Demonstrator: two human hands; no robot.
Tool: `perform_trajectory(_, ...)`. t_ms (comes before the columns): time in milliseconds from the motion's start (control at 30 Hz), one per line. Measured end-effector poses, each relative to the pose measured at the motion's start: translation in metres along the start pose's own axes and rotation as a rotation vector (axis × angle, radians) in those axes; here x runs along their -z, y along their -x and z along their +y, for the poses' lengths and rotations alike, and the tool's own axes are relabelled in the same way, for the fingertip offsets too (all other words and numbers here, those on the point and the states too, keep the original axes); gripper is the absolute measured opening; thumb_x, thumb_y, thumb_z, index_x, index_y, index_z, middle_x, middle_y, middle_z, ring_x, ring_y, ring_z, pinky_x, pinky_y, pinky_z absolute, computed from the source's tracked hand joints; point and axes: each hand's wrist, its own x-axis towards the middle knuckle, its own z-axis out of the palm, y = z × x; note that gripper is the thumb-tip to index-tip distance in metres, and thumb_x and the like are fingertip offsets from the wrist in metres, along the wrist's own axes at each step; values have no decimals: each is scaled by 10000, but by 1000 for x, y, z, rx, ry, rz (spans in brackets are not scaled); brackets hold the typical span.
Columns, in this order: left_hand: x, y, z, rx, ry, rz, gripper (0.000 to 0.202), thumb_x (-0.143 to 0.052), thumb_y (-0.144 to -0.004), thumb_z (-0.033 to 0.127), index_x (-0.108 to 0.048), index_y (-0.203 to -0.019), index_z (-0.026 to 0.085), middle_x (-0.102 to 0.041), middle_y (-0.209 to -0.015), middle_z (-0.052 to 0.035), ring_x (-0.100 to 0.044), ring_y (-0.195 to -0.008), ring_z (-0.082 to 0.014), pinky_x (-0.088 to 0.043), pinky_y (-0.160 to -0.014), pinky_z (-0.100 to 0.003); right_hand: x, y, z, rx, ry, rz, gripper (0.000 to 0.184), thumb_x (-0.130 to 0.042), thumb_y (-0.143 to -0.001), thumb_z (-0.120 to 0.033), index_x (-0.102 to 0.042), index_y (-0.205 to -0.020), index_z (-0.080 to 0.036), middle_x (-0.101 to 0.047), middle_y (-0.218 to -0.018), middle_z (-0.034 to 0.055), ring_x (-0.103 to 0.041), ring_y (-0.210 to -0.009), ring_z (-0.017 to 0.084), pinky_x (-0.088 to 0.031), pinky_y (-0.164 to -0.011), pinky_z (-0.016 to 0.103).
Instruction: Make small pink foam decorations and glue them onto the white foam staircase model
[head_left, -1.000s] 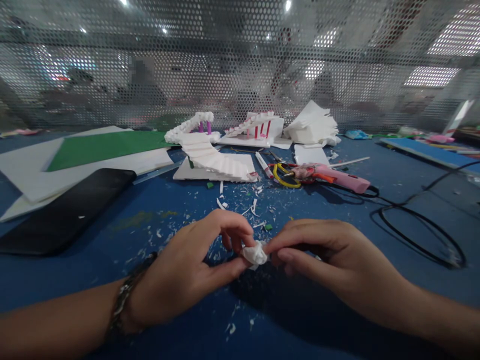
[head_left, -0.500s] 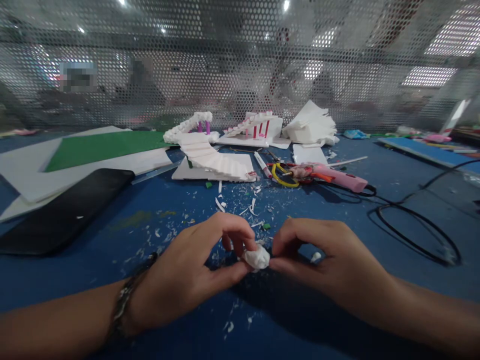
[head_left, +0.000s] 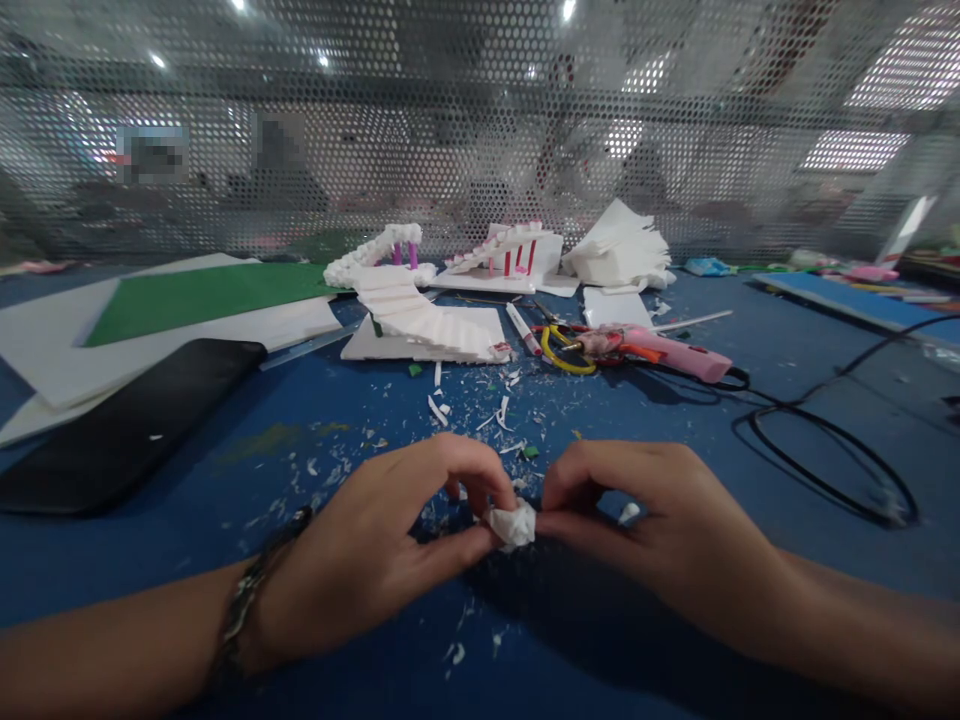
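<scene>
A small, crumpled white lump point(head_left: 513, 525) sits between my two hands, low over the blue table; whether it is paper or clay I cannot tell. My left hand point(head_left: 397, 515) pinches it from the left between thumb and fingertips. From the other side, the closed thumb and index finger of my right hand point(head_left: 652, 515) meet its right edge. A smaller white bit point(head_left: 628, 513) shows through the gap in my right hand's curled fingers. White scraps point(head_left: 504, 410) are strewn over the table just beyond the fingers.
Folded white paper stairs point(head_left: 420, 315) stand ahead. A pink glue gun point(head_left: 675, 352), yellow-handled scissors point(head_left: 559, 358) and a marker point(head_left: 523, 330) lie to their right. At left are a black phone-like slab point(head_left: 142, 420) and a green sheet point(head_left: 202, 298). A perforated metal screen point(head_left: 465, 120) rises behind.
The white lump has turned slightly between my fingers and sits a touch lower. Both hands stay in nearly the same place, and the view has shifted very slightly.
</scene>
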Motion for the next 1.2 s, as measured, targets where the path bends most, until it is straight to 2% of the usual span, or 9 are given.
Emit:
perform_trajectory(500, -1, 4, -3, -52, 41, -69, 161, -517, -755, 96, -496, -866, 211, -611, -805, 46, -574, -745, -77, -429, -683, -170, 4, 0, -2, -28, 12, -32, 85, -557, -736, -186, -534, -655, -177, -568, -548, -52, -499, -477, 47, -388, -460, 129)
perform_trajectory(833, -1, 5, -5, -107, 42, -73, 146, -501, -770, 104, -485, -873, 205, -611, -805, 25, -576, -748, -91, -436, -682, -194, 2, 2, -2, 53, 68, 13, 86, -565, -720, -140, -526, -649, -171, -546, -534, -67, -478, -459, 27, -366, -448, 107)
perform_trajectory(1033, 1, 4, -3, -31, 58, -43, 169, -520, -753, 102, -481, -858, 229, -609, -794, 36, -584, -730, -97, -447, -665, -198, 7, 4, -3, 107, 103, -15, 53, -531, -750, -167, -535, -699, -180, -568, -577, -47, -497, -489, 45, -376, -467, 135)
perform_trajectory(1200, 1, 3, -2, 22, 80, -33, 166, -518, -734, 82, -506, -829, 217, -619, -784, 25, -587, -709, -104, -451, -644, -204, 11, 2, -1, 54, 93, 38, 82, -468, -756, -135, -525, -736, -191, -578, -605, -38, -509, -510, 58, -381, -482, 151)
